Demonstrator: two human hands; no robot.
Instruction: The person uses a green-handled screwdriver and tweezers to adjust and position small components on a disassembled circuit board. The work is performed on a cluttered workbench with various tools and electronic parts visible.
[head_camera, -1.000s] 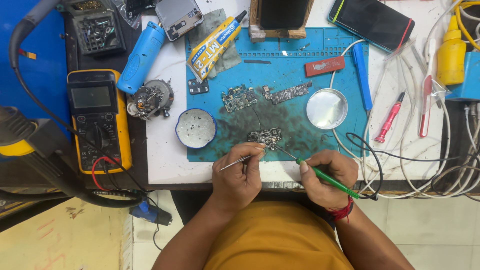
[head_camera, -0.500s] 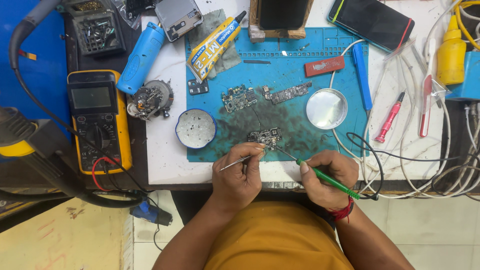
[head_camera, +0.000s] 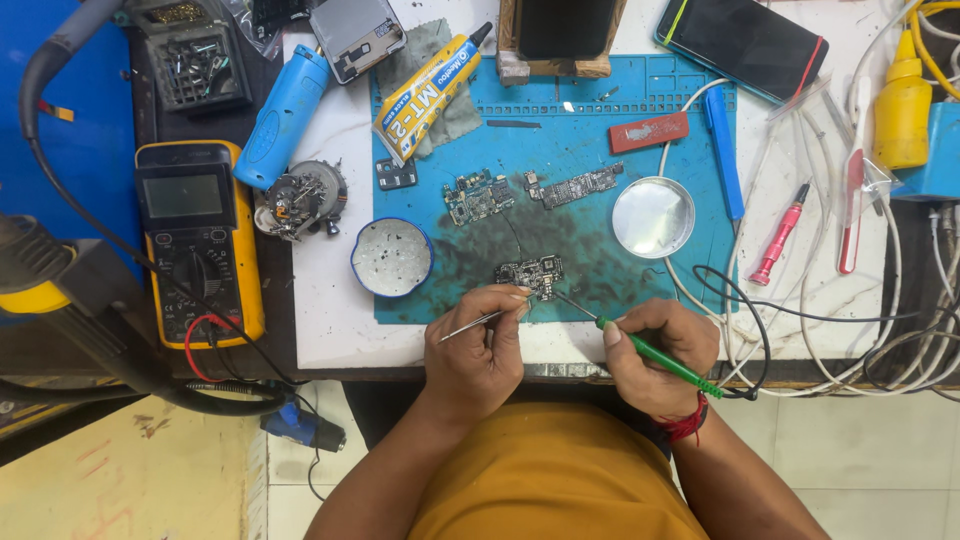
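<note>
So from my end, the left hand (head_camera: 478, 350) has its grip pinched tight on thin metal tweezers (head_camera: 478, 323), fingertips touching the small circuit board (head_camera: 531, 272). That board sits on the blue work mat (head_camera: 600, 140), close to the tabletop's near edge. The right hand (head_camera: 655, 345) is wrapped snug around a green-handled soldering iron (head_camera: 655, 358), its tip touching the board's right side. A round tin (head_camera: 392, 257) sits just left of the board, and a yellow multimeter (head_camera: 198, 240) is off by the left edge.
</note>
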